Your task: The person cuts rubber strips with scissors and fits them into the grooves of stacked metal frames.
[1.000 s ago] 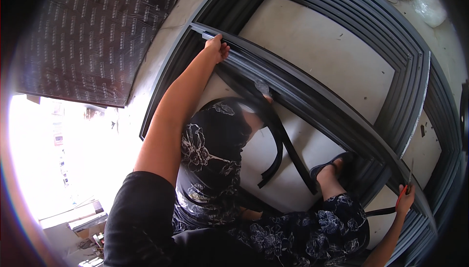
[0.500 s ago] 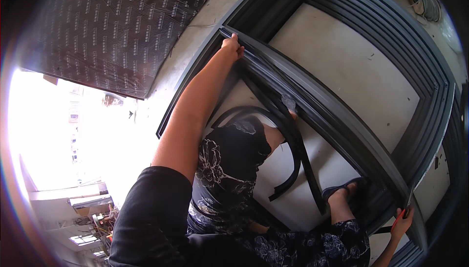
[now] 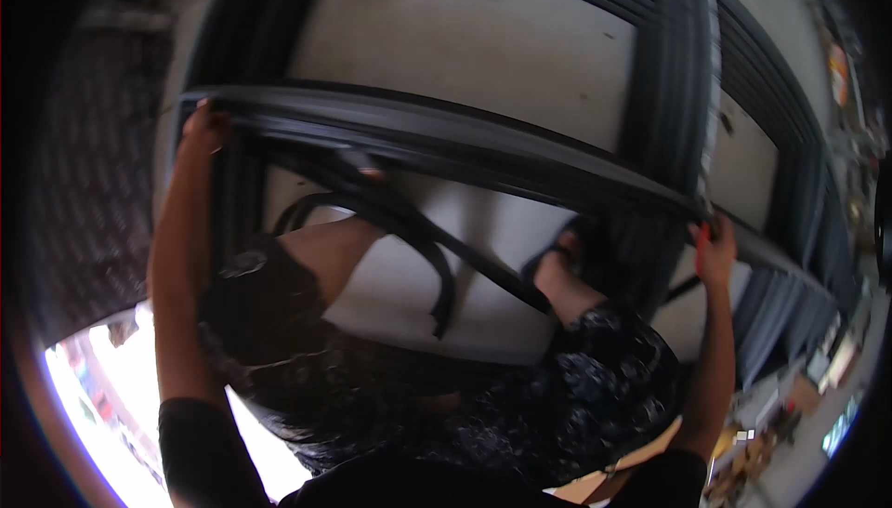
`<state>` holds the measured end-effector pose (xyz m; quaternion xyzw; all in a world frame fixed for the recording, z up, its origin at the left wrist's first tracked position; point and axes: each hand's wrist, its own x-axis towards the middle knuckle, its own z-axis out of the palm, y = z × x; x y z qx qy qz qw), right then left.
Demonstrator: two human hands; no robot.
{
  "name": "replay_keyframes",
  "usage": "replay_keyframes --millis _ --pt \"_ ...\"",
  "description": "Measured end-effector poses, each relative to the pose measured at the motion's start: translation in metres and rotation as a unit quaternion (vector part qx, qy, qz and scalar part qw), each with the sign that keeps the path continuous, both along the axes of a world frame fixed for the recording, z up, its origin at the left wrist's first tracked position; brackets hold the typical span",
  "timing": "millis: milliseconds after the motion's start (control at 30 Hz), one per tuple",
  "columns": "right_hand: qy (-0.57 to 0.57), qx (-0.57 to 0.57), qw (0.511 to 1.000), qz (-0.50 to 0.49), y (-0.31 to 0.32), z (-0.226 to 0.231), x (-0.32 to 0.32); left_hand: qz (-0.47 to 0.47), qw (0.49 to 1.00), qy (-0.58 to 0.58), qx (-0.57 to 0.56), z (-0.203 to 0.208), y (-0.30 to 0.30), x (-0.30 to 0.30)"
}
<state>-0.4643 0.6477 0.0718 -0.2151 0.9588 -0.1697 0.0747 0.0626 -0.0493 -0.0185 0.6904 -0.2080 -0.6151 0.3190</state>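
My left hand (image 3: 206, 125) is closed at the left end of a long dark crossbar (image 3: 418, 131), its fingers round what looks like a black strip lying along it; blur hides the exact grip. Near the bar's right end, my right hand (image 3: 715, 246) is closed round a red-handled tool (image 3: 704, 232), whose working end is hard to make out. The bar belongs to a large dark grey frame (image 3: 664, 71) with several nested ridges. Loose black strips (image 3: 437, 262) curve across the opening in front of me, between my legs.
My sandalled foot (image 3: 557, 262) stands inside the near opening. A pale strip (image 3: 714, 71) crosses the frame at the right. A dark patterned sheet (image 3: 93, 173) lies at the left. Cartons and clutter (image 3: 771, 443) are at the lower right, beside the frame.
My view has swung to the right, so the frame appears shifted left and turned more level. Both hands stay at the two ends of the bar; my right forearm now shows fully.
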Motion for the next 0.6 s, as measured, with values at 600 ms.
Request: replay_keyframes --millis 600 --pt "-0.051 -0.001 0.998 -0.041 -0.030 0.014 -0.003 0.030 0.999 -0.019 0.032 -0.051 -0.082 0.046"
